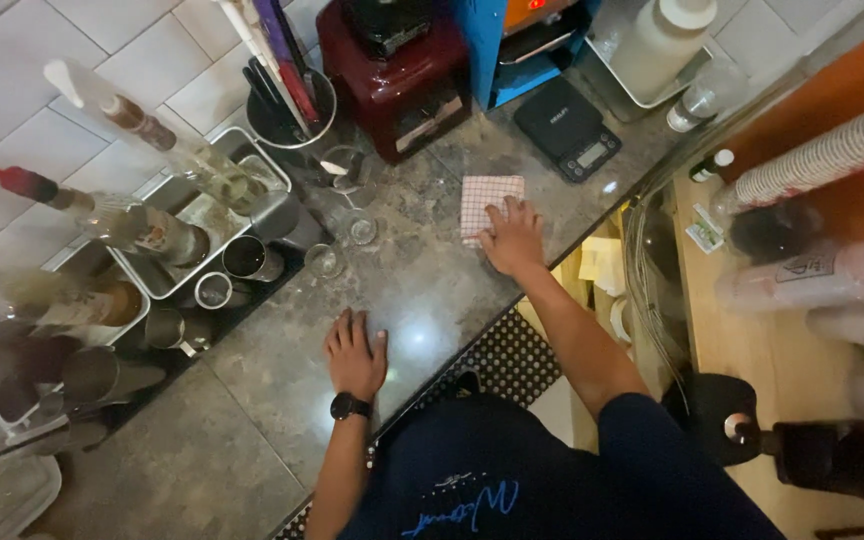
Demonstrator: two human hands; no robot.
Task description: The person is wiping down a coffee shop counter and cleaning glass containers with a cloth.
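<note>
Both hands open flat: right hand (514,238) presses checked cloth (487,204), left hand (356,356) on counter (252,400).

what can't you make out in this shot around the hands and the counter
Head view, the only one:
- Cloth: the right hand covers its near corner.
- Palm of the left hand: flat on the counter, so its underside is hidden.
- Bottles at left: motion blur smears them.
- Cup stacks at right: blurred and cut by the frame edge.
- Scale: its display is too small to read.
</note>
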